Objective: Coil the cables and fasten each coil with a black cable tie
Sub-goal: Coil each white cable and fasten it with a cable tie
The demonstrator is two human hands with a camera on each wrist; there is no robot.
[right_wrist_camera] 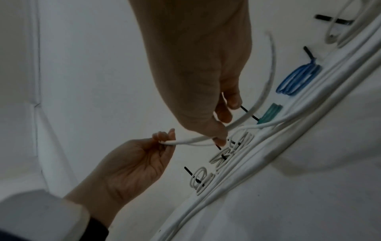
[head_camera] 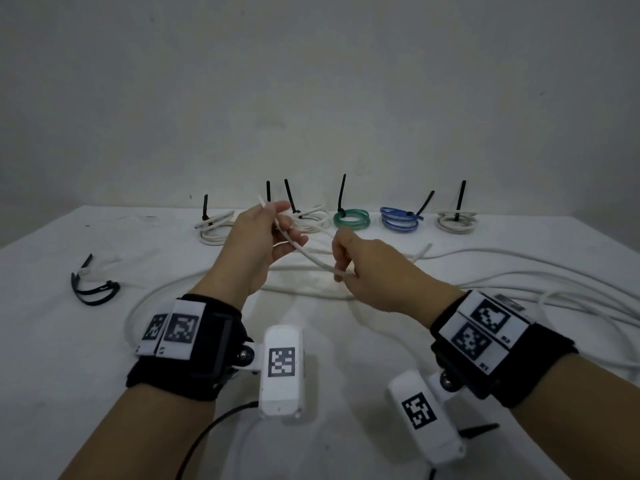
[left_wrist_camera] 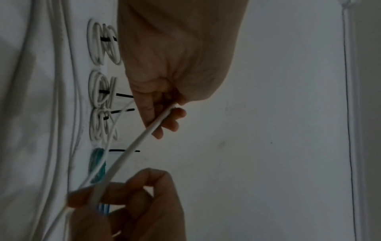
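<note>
Above the middle of the table I hold a thin white cable (head_camera: 309, 255) between both hands. My left hand (head_camera: 273, 216) pinches it near its free end, which sticks up past the fingers. My right hand (head_camera: 341, 271) pinches the same cable lower and to the right, fingers curled round it. In the left wrist view the cable (left_wrist_camera: 140, 138) runs taut from my left hand (left_wrist_camera: 164, 114) down to my right hand (left_wrist_camera: 98, 194). The right wrist view shows it arcing from my right hand (right_wrist_camera: 220, 135) to my left hand (right_wrist_camera: 164, 140). Loose black cable ties (head_camera: 93, 285) lie at the left.
Along the back edge stand tied coils with black tie tails sticking up: a white coil (head_camera: 214, 228), another white coil (head_camera: 313, 220), a green coil (head_camera: 351, 219), a blue coil (head_camera: 398, 220) and a pale coil (head_camera: 457, 221). Long loose white cables (head_camera: 519, 275) sprawl across the right.
</note>
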